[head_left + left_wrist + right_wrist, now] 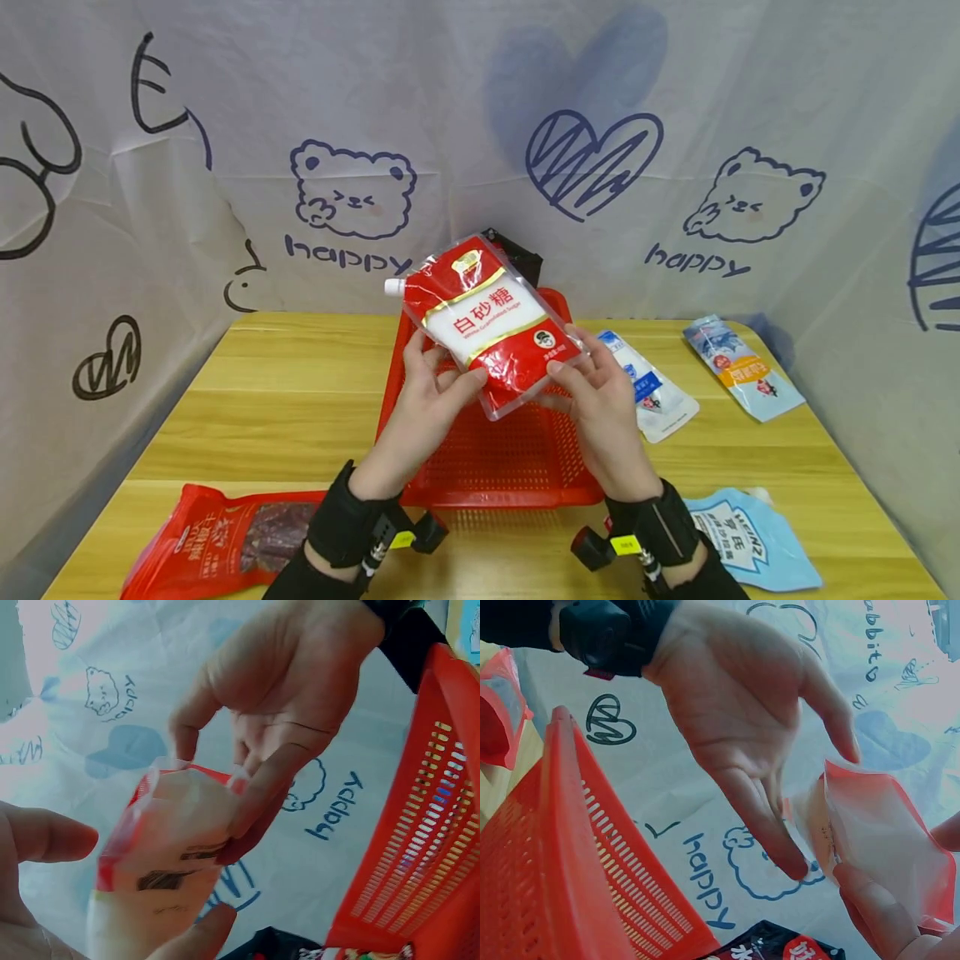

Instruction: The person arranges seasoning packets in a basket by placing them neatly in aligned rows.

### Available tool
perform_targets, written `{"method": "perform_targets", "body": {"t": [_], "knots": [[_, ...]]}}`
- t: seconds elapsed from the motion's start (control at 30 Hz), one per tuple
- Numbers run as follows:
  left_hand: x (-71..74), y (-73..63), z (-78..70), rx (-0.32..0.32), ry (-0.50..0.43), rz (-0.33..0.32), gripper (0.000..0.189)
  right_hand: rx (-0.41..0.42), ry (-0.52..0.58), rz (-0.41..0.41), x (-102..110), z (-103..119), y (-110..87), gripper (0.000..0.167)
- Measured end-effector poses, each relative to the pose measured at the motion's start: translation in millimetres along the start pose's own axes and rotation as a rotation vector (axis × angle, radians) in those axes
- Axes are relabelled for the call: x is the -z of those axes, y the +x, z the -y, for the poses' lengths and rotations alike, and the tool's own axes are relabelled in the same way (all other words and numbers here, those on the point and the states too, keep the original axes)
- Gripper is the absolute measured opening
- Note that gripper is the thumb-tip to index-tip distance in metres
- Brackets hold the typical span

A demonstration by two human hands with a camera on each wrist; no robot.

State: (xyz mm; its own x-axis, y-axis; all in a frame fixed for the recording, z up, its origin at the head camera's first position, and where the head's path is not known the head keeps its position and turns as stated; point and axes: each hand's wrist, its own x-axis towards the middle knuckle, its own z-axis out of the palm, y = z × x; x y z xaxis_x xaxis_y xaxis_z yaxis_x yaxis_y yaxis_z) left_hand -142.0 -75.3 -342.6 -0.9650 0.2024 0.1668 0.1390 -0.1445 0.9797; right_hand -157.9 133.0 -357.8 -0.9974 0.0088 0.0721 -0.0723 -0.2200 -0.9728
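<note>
Above a red plastic basket (487,467), both hands hold a red and white spouted pouch of granulated sugar (487,312), tilted with its white cap at the upper left. My left hand (427,408) holds its lower left edge, thumb at the front and fingers partly hidden behind. With the thumb on the front, my right hand (600,408) pinches the lower right corner. In the left wrist view, the pouch (172,840) shows its pale back, and the right hand's fingers grip its end.
Behind the pouch, a black package (517,254) pokes out at the basket's far end. A red bag of dried food (240,537) lies front left. On the right lie a white pouch (660,408), a blue and orange pouch (742,367) and a light blue pouch (757,542).
</note>
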Motion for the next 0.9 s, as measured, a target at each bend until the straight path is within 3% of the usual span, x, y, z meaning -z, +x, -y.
{"method": "perform_targets", "body": {"t": [0.1, 0.4, 0.9], "knots": [[-0.6, 2.3, 3.6, 0.009, -0.039, 0.023, 0.084, -0.008, -0.011, 0.027, -2.0, -2.4, -1.8, 0.057], [-1.3, 4.6, 6.2, 0.036, -0.074, -0.043, 0.081, -0.006, -0.065, 0.073, -5.0, -6.0, -4.0, 0.058], [6.3, 4.8, 0.8, -0.018, -0.088, -0.068, 0.088, 0.010, -0.100, 0.131, 3.9, 0.7, 0.8, 0.060]]}}
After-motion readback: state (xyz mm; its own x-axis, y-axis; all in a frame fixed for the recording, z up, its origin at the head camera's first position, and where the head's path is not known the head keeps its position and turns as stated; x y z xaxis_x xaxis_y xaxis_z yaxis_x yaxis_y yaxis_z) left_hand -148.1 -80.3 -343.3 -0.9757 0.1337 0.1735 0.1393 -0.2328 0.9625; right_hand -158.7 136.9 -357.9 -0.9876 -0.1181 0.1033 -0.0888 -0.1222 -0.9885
